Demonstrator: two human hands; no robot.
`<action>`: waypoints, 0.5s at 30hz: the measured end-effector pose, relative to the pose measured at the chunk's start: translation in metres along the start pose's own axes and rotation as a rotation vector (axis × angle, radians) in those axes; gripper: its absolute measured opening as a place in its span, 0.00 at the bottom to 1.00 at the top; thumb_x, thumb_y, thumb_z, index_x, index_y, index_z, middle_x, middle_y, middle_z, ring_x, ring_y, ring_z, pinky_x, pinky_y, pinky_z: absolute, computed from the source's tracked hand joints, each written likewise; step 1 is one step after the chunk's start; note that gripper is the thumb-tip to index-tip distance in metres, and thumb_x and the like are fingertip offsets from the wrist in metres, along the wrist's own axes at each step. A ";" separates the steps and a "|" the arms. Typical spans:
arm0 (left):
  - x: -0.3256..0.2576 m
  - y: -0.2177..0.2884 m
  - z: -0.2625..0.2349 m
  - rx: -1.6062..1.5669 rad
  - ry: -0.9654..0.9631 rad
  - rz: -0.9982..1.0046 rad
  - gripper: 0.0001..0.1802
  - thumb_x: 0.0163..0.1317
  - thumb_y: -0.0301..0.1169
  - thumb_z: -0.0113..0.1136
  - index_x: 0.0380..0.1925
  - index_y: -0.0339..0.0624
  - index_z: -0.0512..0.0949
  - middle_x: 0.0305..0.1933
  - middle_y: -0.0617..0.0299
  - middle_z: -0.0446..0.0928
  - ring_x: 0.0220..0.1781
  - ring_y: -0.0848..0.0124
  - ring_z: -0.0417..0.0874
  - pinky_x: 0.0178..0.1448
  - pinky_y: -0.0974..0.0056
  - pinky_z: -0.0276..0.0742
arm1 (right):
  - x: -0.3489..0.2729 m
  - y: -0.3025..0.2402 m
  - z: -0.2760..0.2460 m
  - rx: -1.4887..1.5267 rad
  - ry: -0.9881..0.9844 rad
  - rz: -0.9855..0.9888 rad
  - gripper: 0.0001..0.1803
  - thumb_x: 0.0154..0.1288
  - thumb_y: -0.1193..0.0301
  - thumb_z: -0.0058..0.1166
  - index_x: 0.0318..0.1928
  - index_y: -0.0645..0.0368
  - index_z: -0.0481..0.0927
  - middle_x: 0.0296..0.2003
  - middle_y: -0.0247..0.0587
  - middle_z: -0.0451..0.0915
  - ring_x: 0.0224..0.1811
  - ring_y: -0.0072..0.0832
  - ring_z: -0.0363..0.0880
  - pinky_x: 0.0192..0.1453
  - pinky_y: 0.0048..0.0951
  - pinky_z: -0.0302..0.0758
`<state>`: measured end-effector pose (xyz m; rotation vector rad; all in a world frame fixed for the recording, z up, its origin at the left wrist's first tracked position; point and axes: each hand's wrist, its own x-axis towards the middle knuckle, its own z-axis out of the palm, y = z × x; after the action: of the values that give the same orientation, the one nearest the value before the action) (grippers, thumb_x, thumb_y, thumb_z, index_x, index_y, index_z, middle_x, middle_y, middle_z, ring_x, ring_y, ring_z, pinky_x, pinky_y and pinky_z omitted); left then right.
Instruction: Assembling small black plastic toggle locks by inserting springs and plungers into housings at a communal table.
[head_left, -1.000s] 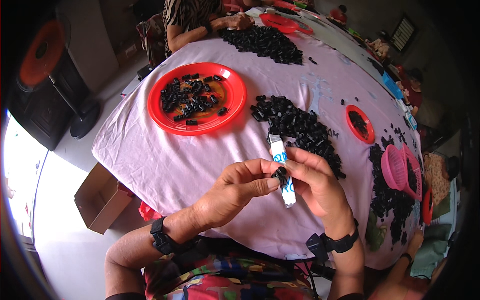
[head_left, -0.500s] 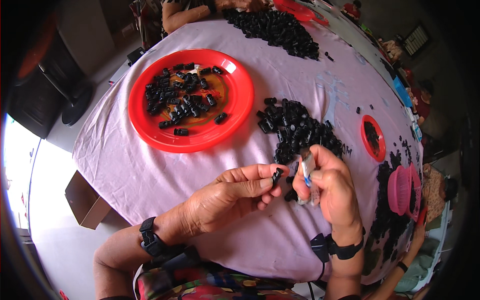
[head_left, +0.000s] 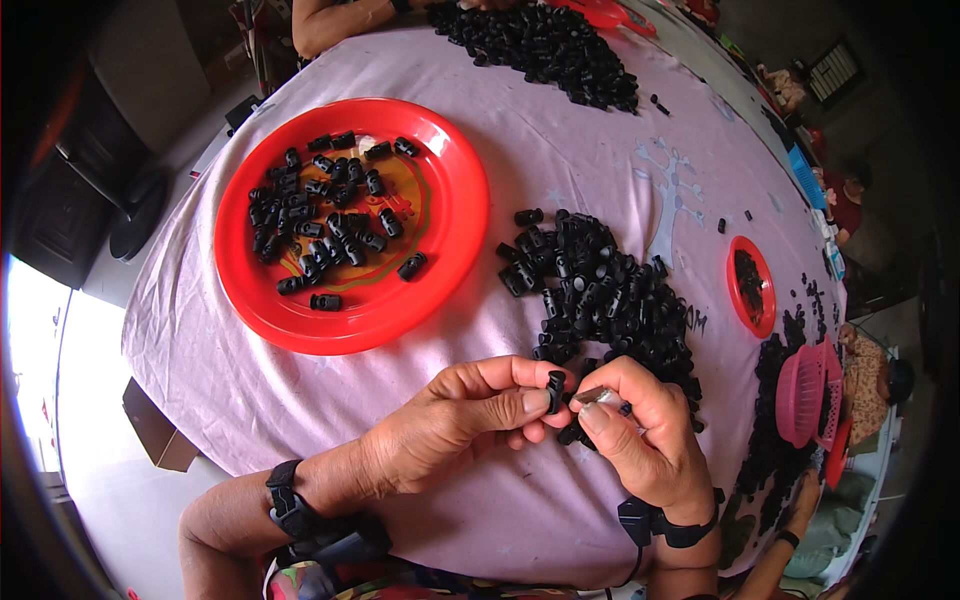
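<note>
Between thumb and fingertips of my left hand (head_left: 435, 420) is a small black plastic cord lock (head_left: 555, 388), held upright. My right hand (head_left: 655, 445) pinches a short metal blade (head_left: 592, 396) with a whitish wrapped end, its tip close beside the cord lock. Just beyond both hands lies a heap of black cord locks (head_left: 615, 290) on the pink cloth. To the left, a red plate (head_left: 455, 265) with a yellow-brown pattern holds more cord locks (head_left: 345, 235), scattered over its middle and left.
Another person's arm (head_left: 340, 25) rests at the far edge near a big pile of black parts (head_left: 540, 55). Toward the right are a small red dish (head_left: 762, 310), a pink basket (head_left: 798, 395) and spread black pieces (head_left: 770, 450). A cardboard box (head_left: 165, 435) stands left, below table level.
My right hand has turned and lowered, bringing the blade in against the cord lock's side. My left hand is slightly lower in view. The plate appears farther left as the view shifted.
</note>
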<state>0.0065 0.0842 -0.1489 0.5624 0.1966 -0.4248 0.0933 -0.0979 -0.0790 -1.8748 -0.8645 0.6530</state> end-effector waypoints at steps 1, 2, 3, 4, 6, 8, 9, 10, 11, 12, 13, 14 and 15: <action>0.002 -0.001 -0.001 0.002 -0.011 0.004 0.16 0.66 0.30 0.55 0.53 0.38 0.74 0.43 0.60 0.79 0.42 0.76 0.77 0.51 0.71 0.73 | 0.000 0.002 -0.002 -0.018 -0.002 0.030 0.07 0.67 0.72 0.52 0.37 0.65 0.74 0.27 0.39 0.80 0.29 0.18 0.79 0.31 0.23 0.75; 0.005 -0.002 -0.003 0.004 -0.021 0.010 0.17 0.66 0.30 0.55 0.54 0.38 0.73 0.44 0.61 0.79 0.42 0.76 0.77 0.51 0.71 0.73 | 0.000 0.004 -0.003 -0.035 -0.005 0.060 0.07 0.67 0.72 0.53 0.36 0.65 0.74 0.27 0.39 0.80 0.28 0.19 0.79 0.31 0.23 0.75; 0.005 -0.001 -0.002 0.002 -0.020 0.007 0.17 0.66 0.30 0.55 0.54 0.38 0.73 0.44 0.61 0.79 0.42 0.76 0.77 0.51 0.71 0.73 | 0.000 0.005 -0.003 -0.034 -0.006 0.062 0.07 0.67 0.72 0.53 0.36 0.65 0.74 0.27 0.39 0.80 0.28 0.19 0.79 0.31 0.23 0.75; 0.004 0.000 0.000 0.011 -0.031 0.016 0.17 0.66 0.30 0.55 0.54 0.38 0.73 0.45 0.61 0.79 0.42 0.76 0.77 0.51 0.71 0.73 | 0.001 0.005 -0.003 -0.087 -0.017 0.030 0.07 0.66 0.72 0.53 0.35 0.64 0.74 0.26 0.40 0.80 0.27 0.19 0.79 0.30 0.23 0.75; 0.004 0.001 0.001 0.019 -0.043 0.022 0.17 0.67 0.30 0.55 0.55 0.39 0.73 0.45 0.62 0.79 0.42 0.77 0.76 0.51 0.71 0.73 | 0.002 0.010 -0.001 -0.140 -0.026 0.000 0.07 0.65 0.72 0.54 0.34 0.64 0.74 0.26 0.40 0.80 0.25 0.20 0.79 0.30 0.23 0.75; 0.003 0.001 0.001 0.039 -0.057 0.024 0.16 0.67 0.30 0.54 0.54 0.39 0.73 0.46 0.62 0.78 0.45 0.76 0.77 0.53 0.71 0.73 | 0.002 0.020 0.006 -0.119 0.077 -0.128 0.11 0.61 0.68 0.61 0.33 0.62 0.75 0.24 0.39 0.79 0.20 0.22 0.76 0.25 0.23 0.74; 0.003 0.000 0.000 0.039 -0.056 0.021 0.16 0.67 0.30 0.54 0.54 0.39 0.73 0.46 0.62 0.78 0.45 0.76 0.77 0.53 0.71 0.73 | 0.003 0.019 0.006 -0.117 0.078 -0.126 0.11 0.61 0.68 0.61 0.33 0.62 0.75 0.24 0.39 0.79 0.20 0.22 0.76 0.25 0.23 0.74; 0.003 -0.002 0.000 0.028 -0.055 0.018 0.16 0.67 0.29 0.54 0.53 0.38 0.73 0.46 0.62 0.78 0.47 0.75 0.77 0.54 0.71 0.73 | 0.005 0.016 0.005 -0.158 0.076 -0.105 0.14 0.57 0.66 0.65 0.32 0.61 0.76 0.23 0.38 0.79 0.19 0.22 0.76 0.24 0.23 0.74; 0.004 -0.003 -0.001 0.016 -0.054 0.015 0.15 0.67 0.29 0.53 0.53 0.38 0.73 0.46 0.62 0.78 0.49 0.74 0.77 0.55 0.70 0.73 | 0.005 0.014 0.005 -0.200 0.074 -0.083 0.17 0.54 0.63 0.69 0.32 0.60 0.76 0.22 0.38 0.79 0.17 0.22 0.77 0.22 0.23 0.73; 0.004 -0.004 -0.001 0.017 -0.053 0.012 0.15 0.67 0.29 0.53 0.53 0.38 0.73 0.46 0.62 0.78 0.49 0.74 0.77 0.55 0.70 0.73 | 0.005 0.015 0.006 -0.199 0.076 -0.081 0.17 0.54 0.63 0.69 0.32 0.60 0.76 0.22 0.38 0.79 0.17 0.22 0.77 0.22 0.23 0.73; 0.003 -0.003 0.000 0.013 -0.046 -0.002 0.14 0.67 0.29 0.53 0.52 0.38 0.73 0.46 0.61 0.78 0.50 0.74 0.77 0.56 0.70 0.72 | 0.005 0.017 0.007 -0.228 0.096 -0.084 0.19 0.50 0.60 0.71 0.31 0.59 0.76 0.20 0.37 0.78 0.17 0.23 0.77 0.21 0.23 0.73; 0.003 -0.003 0.000 0.009 -0.039 -0.016 0.14 0.67 0.29 0.53 0.51 0.38 0.73 0.46 0.61 0.78 0.52 0.74 0.77 0.57 0.70 0.72 | 0.006 0.019 0.008 -0.256 0.116 -0.088 0.22 0.46 0.58 0.73 0.29 0.58 0.76 0.19 0.36 0.78 0.16 0.23 0.77 0.19 0.23 0.72; 0.003 -0.004 0.000 0.009 -0.040 -0.017 0.14 0.67 0.29 0.53 0.51 0.38 0.73 0.46 0.61 0.78 0.52 0.74 0.77 0.57 0.70 0.72 | 0.006 0.021 0.008 -0.257 0.117 -0.086 0.22 0.46 0.58 0.73 0.29 0.58 0.76 0.19 0.36 0.78 0.16 0.23 0.77 0.19 0.23 0.72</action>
<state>0.0075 0.0800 -0.1523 0.5612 0.1609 -0.4538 0.0970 -0.0959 -0.1012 -2.0679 -0.9833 0.3886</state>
